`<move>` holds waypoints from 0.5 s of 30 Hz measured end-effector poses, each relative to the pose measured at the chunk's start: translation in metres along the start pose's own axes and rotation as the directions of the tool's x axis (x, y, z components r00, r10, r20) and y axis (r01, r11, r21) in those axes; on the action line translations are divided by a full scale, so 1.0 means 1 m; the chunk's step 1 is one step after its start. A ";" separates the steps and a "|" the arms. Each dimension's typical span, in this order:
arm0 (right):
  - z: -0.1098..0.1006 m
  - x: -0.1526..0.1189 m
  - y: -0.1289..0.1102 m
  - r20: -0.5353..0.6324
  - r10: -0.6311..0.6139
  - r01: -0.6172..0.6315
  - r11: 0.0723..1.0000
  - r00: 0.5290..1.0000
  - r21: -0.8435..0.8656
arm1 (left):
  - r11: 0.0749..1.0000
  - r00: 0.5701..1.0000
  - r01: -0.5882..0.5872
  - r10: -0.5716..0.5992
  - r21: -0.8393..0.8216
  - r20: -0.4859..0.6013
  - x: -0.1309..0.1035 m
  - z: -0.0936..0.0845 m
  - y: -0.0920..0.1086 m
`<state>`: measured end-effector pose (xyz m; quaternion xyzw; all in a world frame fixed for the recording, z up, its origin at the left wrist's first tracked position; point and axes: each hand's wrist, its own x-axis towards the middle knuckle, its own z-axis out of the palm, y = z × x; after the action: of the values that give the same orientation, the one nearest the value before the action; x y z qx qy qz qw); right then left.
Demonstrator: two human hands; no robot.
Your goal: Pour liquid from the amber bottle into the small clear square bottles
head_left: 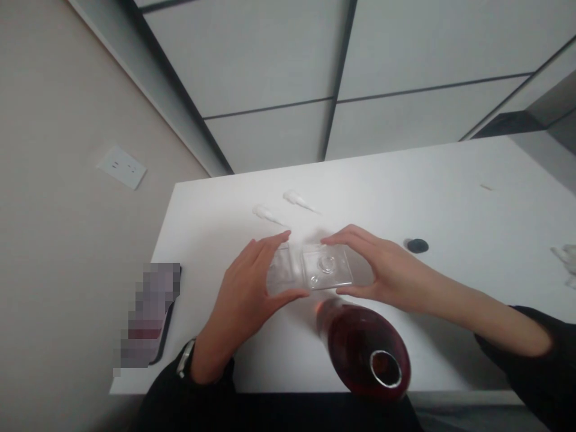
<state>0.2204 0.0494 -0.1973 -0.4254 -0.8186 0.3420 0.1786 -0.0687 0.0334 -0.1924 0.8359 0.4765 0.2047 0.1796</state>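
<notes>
My left hand curves around a clear plastic square piece, its thumb along the near edge and its index finger at the far edge. A second clear square piece, with a raised ring and a small round bump, lies just to the right. My right hand grips this one between its thumb at the near edge and its fingers at the far edge. I cannot tell whether the two pieces are joined. Close on my side stands a dark red bottle with its round mouth uncovered.
Beyond my hands lie two translucent pointed nozzles. A black cap rests beyond my right forearm. At the left table edge is a blurred-out phone-like object. White panels stand behind the white table.
</notes>
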 end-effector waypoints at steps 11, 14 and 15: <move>0.004 0.012 -0.003 0.003 -0.053 0.053 0.998 0.999 0.022 | 0.997 0.998 -0.044 0.042 0.058 0.041 0.009 -0.002 -0.008; -0.007 -0.021 0.002 -0.236 -0.033 0.039 0.999 0.971 0.022 | 0.996 0.998 0.009 -0.014 0.083 0.058 0.007 -0.003 -0.008; -0.009 -0.038 0.004 -0.359 0.009 -0.001 1.000 0.933 0.021 | 0.995 0.998 0.021 -0.027 0.093 0.061 0.006 -0.003 -0.008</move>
<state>0.2496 0.0237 -0.1943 -0.4808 -0.7677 0.2674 0.3287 -0.0734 0.0428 -0.1923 0.8435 0.4897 0.1540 0.1581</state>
